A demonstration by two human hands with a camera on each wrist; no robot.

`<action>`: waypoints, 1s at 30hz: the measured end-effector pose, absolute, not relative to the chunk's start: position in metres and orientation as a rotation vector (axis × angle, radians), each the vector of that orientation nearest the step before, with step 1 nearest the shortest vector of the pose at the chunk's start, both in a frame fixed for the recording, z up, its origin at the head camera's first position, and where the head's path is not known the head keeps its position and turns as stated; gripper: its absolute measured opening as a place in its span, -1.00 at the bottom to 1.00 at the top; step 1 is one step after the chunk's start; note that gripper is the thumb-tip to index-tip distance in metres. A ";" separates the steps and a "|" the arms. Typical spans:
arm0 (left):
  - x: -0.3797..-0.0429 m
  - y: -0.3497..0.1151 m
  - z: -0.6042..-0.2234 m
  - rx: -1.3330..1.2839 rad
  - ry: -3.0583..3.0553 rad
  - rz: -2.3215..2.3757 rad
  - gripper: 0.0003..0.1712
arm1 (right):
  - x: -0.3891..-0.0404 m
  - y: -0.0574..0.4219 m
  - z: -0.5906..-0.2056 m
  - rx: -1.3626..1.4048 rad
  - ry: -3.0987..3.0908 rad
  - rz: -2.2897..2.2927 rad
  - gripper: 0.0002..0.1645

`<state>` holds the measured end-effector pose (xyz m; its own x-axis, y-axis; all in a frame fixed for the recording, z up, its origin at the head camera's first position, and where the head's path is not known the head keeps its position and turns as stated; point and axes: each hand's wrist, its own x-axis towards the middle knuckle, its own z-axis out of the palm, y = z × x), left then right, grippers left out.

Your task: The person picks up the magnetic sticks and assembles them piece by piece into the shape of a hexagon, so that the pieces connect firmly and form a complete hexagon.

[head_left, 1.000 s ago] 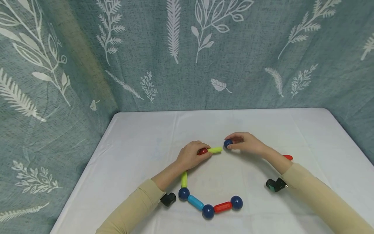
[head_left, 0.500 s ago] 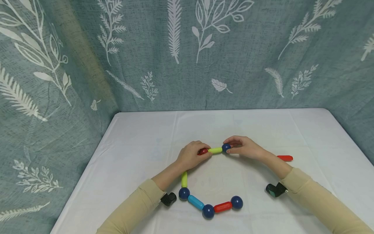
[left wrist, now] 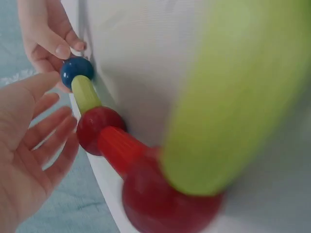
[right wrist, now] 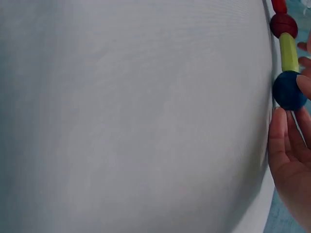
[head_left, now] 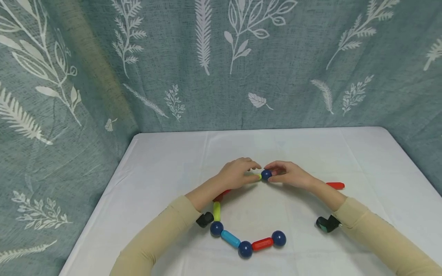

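My right hand (head_left: 292,174) holds a dark blue ball (head_left: 266,175) between thumb and fingers at the far end of a chain of balls and rods. That ball touches a yellow-green rod (right wrist: 289,52), which joins a dark red ball (left wrist: 99,130). A red rod (left wrist: 121,149) links it to a second red ball (left wrist: 167,196), close to the left wrist camera. My left hand (head_left: 238,174) hovers over this stretch with loosely spread fingers, gripping nothing, and hides part of it in the head view. Its fingertips are close to the blue ball.
The chain continues through a yellow-green rod (head_left: 216,211), blue ball (head_left: 216,229), light blue rod (head_left: 230,239), blue ball (head_left: 245,249) and red rod (head_left: 262,244) to a blue end ball (head_left: 279,238). A loose red rod (head_left: 335,186) lies right on the white table (head_left: 362,153).
The right hand has brought the blue ball left onto the yellow-green rod's end. The left hand has released the red ball and shifted right, toward the blue ball.
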<state>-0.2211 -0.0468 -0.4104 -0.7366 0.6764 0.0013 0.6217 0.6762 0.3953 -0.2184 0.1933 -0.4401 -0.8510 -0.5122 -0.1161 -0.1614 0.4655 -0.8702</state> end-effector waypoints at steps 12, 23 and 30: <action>-0.228 -0.032 -0.413 1.117 2.612 0.597 -0.58 | -0.196 0.264 -0.412 -0.587 2.606 -1.098 -0.62; -0.226 -0.036 -0.420 1.071 2.589 0.726 -0.57 | -0.173 0.324 -0.407 -0.605 2.805 -0.759 -0.67; -0.226 -0.035 -0.422 1.063 2.590 0.745 -0.57 | -0.171 0.301 -0.416 -0.612 2.840 -0.818 -0.75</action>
